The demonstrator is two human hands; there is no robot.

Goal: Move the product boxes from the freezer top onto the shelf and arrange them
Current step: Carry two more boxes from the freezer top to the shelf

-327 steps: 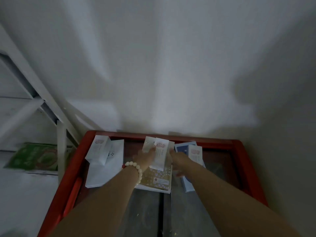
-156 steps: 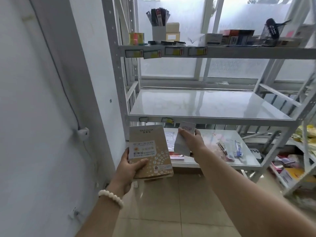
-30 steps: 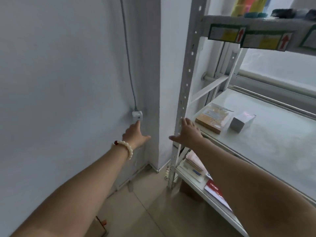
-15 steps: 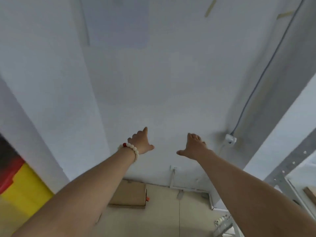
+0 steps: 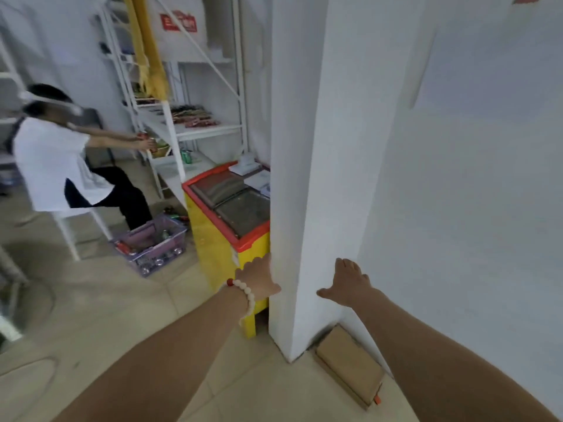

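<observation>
A yellow chest freezer (image 5: 213, 245) with a red rim and glass lid stands behind a white pillar (image 5: 310, 178). White product boxes (image 5: 246, 166) lie at its far end, and more flat ones (image 5: 260, 182) sit partly hidden by the pillar. My left hand (image 5: 259, 280), with a bead bracelet on the wrist, is held out empty in front of the freezer's near corner. My right hand (image 5: 350, 284) is spread open and empty in front of the pillar. The shelf I carried boxes to is out of view.
A person in a white shirt (image 5: 51, 166) sits on a stool and reaches into a white metal rack (image 5: 185, 132). A basket of cans (image 5: 152, 243) stands on the floor. A flat cardboard box (image 5: 350, 363) lies at the wall's foot.
My view has swung left from the shelf, across the blank wall, to the pillar and freezer. Both hands stay empty and outstretched.
</observation>
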